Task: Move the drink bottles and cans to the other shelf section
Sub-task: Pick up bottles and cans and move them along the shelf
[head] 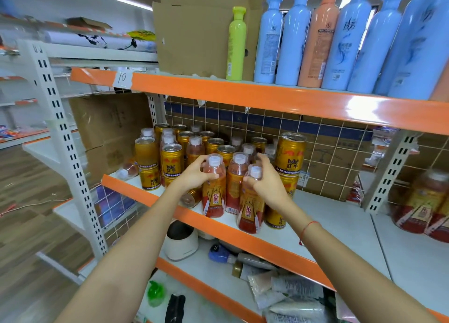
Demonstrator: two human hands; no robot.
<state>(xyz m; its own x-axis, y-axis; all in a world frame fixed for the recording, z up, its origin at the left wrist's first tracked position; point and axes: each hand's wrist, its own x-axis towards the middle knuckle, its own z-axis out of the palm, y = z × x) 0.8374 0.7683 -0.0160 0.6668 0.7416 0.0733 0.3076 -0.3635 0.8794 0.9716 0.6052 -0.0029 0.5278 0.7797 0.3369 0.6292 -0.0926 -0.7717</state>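
orange shelf edge (170, 208): runs across the middle shelf, from 9 o'clock down toward 4 o'clock.
left hand (193, 174): curled round the neck of a red drink bottle (214, 189) at the front of the shelf, near the middle of the view. thumb across the front, fingers behind.
right hand (264, 179): wrapped round the top of a second red bottle (251, 208), just to the 3 o'clock side of the first. white cap peeks out between the fingers.
hands together or apart: apart, one bottle each, a third red bottle (237, 184) standing between them.
lifted or not: cannot tell if the two bottles are off the shelf yet; both look close to it.
big bunch: gold cans (171, 162) and more bottles packed tight behind the hands, toward 11 and 12 o'clock. some cans stacked two high, like the tall stack (290, 157) at 2 o'clock from the hands.
fallen ones: one bottle lying down at the far 9 o'clock end, one can on its side by the left wrist.
other section (413, 254): white shelf past the upright post at 3 o'clock, with a few big red bottles (418, 201) on it; no small bottles or cans seen there.
done so far: looks like very little, maybe nothing.
left to do: nearly the whole bunch, cans and bottles alike, many trips.
top shelf: blue bottles (294, 38) and a brown box, not part of the job.
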